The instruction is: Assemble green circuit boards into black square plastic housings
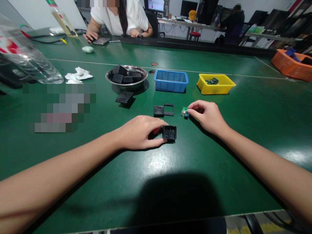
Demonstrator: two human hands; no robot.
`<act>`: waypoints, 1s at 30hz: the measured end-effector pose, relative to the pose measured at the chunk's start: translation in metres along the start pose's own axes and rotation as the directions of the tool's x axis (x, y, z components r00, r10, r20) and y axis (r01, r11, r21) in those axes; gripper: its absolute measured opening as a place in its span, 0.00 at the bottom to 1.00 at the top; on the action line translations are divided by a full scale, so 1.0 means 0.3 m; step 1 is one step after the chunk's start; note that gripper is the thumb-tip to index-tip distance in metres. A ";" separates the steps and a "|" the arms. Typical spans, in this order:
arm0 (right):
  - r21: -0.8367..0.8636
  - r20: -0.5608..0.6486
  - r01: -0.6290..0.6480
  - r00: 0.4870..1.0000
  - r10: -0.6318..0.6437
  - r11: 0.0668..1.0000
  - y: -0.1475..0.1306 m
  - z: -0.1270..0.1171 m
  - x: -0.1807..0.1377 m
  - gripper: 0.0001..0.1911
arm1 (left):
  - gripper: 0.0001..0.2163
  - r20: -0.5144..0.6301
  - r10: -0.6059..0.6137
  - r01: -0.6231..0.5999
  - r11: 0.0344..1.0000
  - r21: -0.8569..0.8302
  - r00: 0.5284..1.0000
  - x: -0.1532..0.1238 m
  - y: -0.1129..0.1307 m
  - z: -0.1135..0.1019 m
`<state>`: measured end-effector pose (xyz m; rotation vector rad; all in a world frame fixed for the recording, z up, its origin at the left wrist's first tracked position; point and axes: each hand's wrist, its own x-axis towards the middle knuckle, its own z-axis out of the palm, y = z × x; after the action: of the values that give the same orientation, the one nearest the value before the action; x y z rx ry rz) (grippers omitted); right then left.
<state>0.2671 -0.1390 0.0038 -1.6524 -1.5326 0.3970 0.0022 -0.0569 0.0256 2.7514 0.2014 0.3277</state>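
Observation:
Between thumb and fingers, my left hand (138, 132) grips a small black plastic case (170, 133), whose open side faces up toward me. To its right, my right hand (207, 115) pinches a small green circuit board (184, 112) that carries a dark blue component. Just beyond the case lie a black box-like part (158, 111) and a thin black rectangular frame (169, 110), side by side on the green table (109, 195). Farther left rests another black plastic piece (124, 97), slightly tilted.
A metal bowl (126, 85) holds several black parts. Beside it stand a blue bin (170, 85) and a yellow bin (215, 89) with circuit boards inside. A clear bottle (31, 55), crumpled tissue (79, 75) and an orange basket (292, 66) lie around. A person (122, 19) sits opposite.

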 end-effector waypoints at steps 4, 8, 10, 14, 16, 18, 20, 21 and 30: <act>-0.094 -0.034 -0.026 0.999 0.023 0.995 -0.005 -0.006 0.010 0.07 | 0.14 0.000 -0.001 0.001 1.000 0.001 1.000 0.001 0.001 0.001; -0.194 -0.059 -0.041 0.998 0.030 0.980 -0.002 -0.010 0.022 0.09 | 0.14 -0.005 -0.001 0.001 1.000 0.004 1.000 0.001 -0.002 0.004; -0.217 -0.073 -0.038 0.997 0.023 0.975 0.004 -0.011 0.026 0.10 | 0.14 -0.005 -0.002 0.002 1.000 0.005 1.000 0.001 -0.003 0.005; -0.174 -0.130 0.004 0.991 -0.027 0.985 0.012 -0.012 0.021 0.11 | 0.15 0.002 0.000 0.000 1.000 0.002 1.000 0.000 -0.005 0.004; -0.145 -0.138 0.092 0.984 -0.113 0.985 0.009 -0.015 0.014 0.10 | 0.15 0.006 -0.001 0.001 1.000 0.004 1.000 -0.001 -0.004 0.002; -0.153 -0.105 0.240 0.961 -0.258 0.959 0.001 -0.018 0.005 0.08 | 0.14 0.007 -0.002 0.002 1.000 0.005 1.000 0.000 -0.002 0.002; -0.179 -0.047 0.399 0.909 -0.413 0.899 -0.009 -0.021 -0.004 0.06 | 0.14 0.004 0.001 -0.001 1.000 0.003 1.000 0.001 0.000 0.003; -0.191 -0.022 0.466 0.878 -0.478 0.864 -0.014 -0.022 -0.008 0.04 | 0.14 0.002 0.003 -0.003 1.000 0.002 1.000 0.001 0.000 0.004; -0.183 0.179 0.608 0.793 -0.582 0.773 -0.030 -0.012 -0.030 0.08 | 0.14 0.002 -0.001 0.001 1.000 0.005 1.000 0.002 0.003 -0.001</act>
<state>0.2617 -0.1494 0.0098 -1.2144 -2.1539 -0.0428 0.0029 -0.0575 0.0262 2.7564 0.2027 0.3242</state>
